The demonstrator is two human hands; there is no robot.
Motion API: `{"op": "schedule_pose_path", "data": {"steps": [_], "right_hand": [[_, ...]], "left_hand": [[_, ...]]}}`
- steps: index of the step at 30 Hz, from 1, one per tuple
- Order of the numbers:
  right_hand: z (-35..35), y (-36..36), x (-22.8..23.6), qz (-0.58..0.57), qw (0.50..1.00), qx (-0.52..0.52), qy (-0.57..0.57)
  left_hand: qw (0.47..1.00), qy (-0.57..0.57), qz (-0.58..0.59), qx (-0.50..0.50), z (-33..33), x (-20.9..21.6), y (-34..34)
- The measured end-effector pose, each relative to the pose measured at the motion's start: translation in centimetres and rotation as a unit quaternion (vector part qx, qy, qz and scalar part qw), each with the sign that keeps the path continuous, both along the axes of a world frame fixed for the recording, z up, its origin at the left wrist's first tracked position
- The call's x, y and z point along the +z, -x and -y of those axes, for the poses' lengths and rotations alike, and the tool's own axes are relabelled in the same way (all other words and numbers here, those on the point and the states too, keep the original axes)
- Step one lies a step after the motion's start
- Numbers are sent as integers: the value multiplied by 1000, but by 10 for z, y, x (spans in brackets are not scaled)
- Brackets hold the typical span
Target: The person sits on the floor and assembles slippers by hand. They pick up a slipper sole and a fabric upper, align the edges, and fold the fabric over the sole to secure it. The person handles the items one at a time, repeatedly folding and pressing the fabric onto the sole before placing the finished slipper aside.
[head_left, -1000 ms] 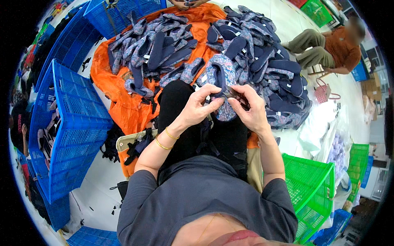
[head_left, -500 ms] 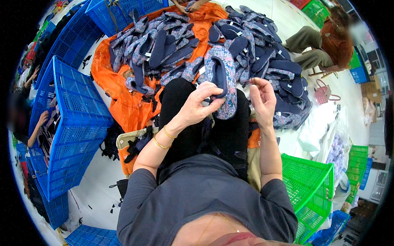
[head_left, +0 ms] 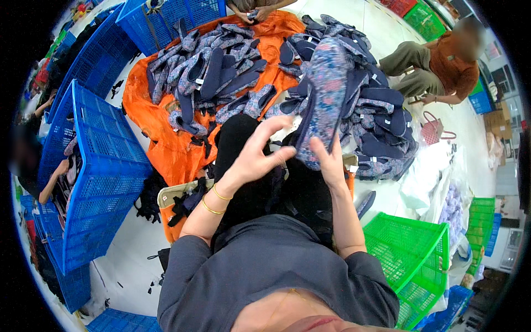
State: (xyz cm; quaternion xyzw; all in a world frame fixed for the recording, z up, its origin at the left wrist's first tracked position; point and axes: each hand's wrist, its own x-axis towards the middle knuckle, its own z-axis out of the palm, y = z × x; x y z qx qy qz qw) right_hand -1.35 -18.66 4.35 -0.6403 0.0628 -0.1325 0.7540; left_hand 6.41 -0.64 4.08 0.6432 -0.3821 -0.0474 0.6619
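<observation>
Blue-and-pink patterned slipper point(head_left: 326, 94) is now held near its lower end by the right hand point(head_left: 330, 166), with the thumb laid on the cloth and the fingers mostly hidden behind. Half a second ago, the rim of its opening was pinched by the left hand point(head_left: 254, 157), while the right one was kept apart. Since then, the slipper has been turned, so that its patterned side is shown; its surface is blurred. The left hand is spread wide, with a clear gap between thumb and fingers; whether the slipper is touched by the thumb tip cannot be told. It may be judged that the hold has been passed to the right hand, in front of the heap of similar slippers point(head_left: 387, 124)
</observation>
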Motion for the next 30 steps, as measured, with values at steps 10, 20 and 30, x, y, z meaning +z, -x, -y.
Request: {"op": "schedule_pose_path", "data": {"steps": [10, 20, 30], "right_hand": [[-7, 30, 22, -138, 904, 7, 405], [10, -16, 23, 68, 972, -78, 211], [-4, -17, 34, 130, 954, -66, 263]], "left_hand": [[832, 190, -509, -111, -12, -17, -10], [832, 146, -513, -153, -17, -19, 12], [804, 135, -546, -192, -16, -27, 31]]}}
